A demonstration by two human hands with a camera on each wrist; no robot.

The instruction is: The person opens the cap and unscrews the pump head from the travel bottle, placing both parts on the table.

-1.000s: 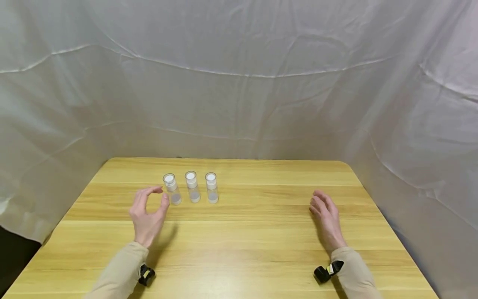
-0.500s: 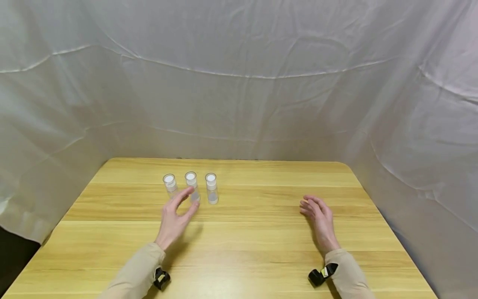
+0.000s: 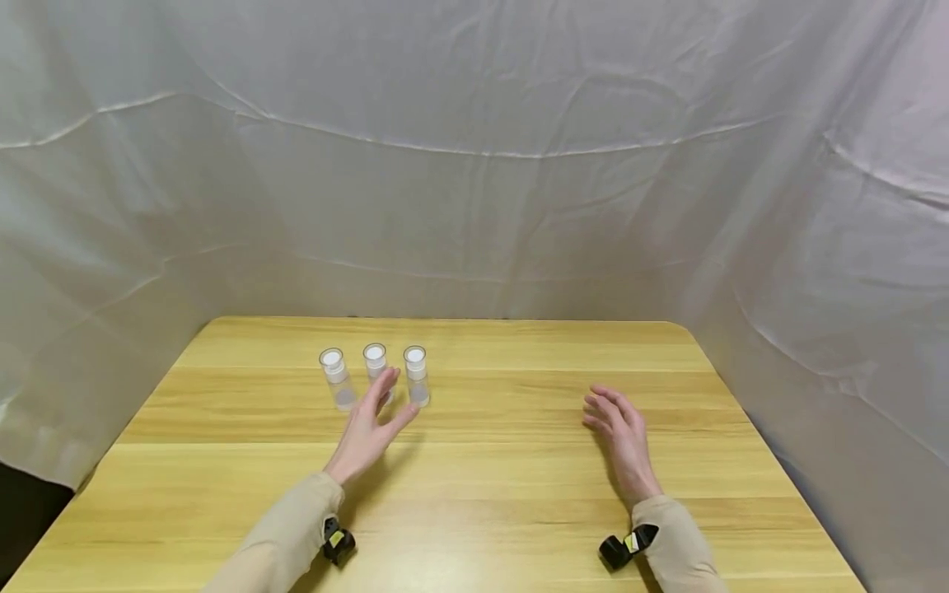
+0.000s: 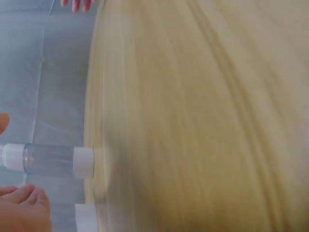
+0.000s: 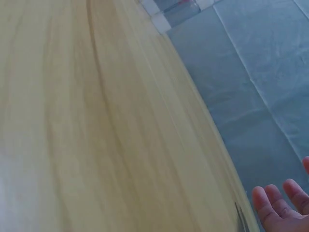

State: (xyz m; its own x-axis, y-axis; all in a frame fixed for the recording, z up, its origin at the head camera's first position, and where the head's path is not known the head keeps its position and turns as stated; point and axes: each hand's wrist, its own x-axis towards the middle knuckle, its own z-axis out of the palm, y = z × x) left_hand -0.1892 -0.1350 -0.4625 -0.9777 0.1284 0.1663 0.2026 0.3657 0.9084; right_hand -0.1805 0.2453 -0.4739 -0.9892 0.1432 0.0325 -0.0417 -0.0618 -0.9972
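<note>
Three small clear bottles with white tops and white bases stand upright in a row at the back left of the table: a left bottle (image 3: 338,379), a middle bottle (image 3: 376,355) and a right bottle (image 3: 417,377). My left hand (image 3: 366,435) has thumb and fingers spread and partly covers the middle bottle. Its thumb tip is right by the right bottle's lower part. In the left wrist view, the right bottle (image 4: 50,159) appears between thumb and fingers. My right hand (image 3: 623,436) hovers over the table's right side, fingers loosely bent, holding nothing.
The wooden table (image 3: 504,494) has rounded far corners. A pale grey cloth (image 3: 474,206) hangs behind it and along both sides. Each sleeved wrist wears a small black camera, such as the left camera (image 3: 338,543).
My left hand has moved right from beside the left bottle to the middle and right bottles, its thumb and fingers spreading wider. My right hand has drifted slightly left. The bottles stay standing.
</note>
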